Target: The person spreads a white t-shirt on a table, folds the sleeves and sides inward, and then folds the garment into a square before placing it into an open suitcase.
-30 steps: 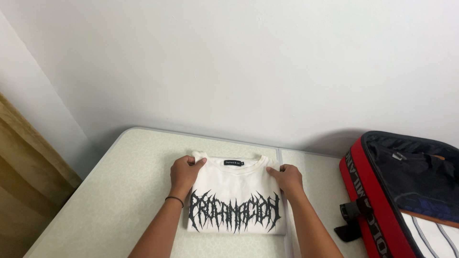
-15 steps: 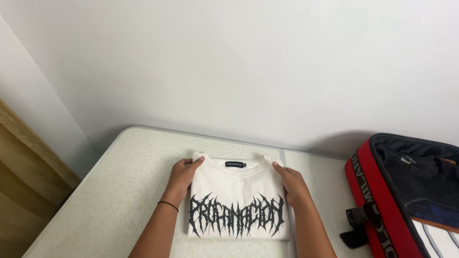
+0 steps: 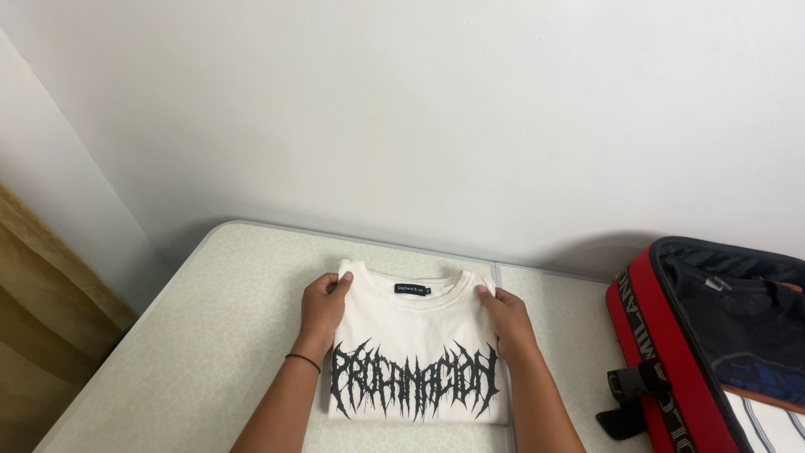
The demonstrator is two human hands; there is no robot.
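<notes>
A white T-shirt with spiky black lettering lies folded into a rectangle on the pale table, collar toward the wall. My left hand pinches its upper left corner by the shoulder. My right hand grips the upper right corner, fingers curled over the edge. Both forearms run along the shirt's sides. A thin black band circles my left wrist.
An open red and black suitcase sits at the right, with dark clothes and a striped white item inside. A white wall rises right behind the table. A tan curtain hangs at the left. A seam crosses the table by my right hand.
Both hands have shifted slightly up the shirt's sides and now pinch its top corners. The shirt stays in place. The view has drifted a little.
</notes>
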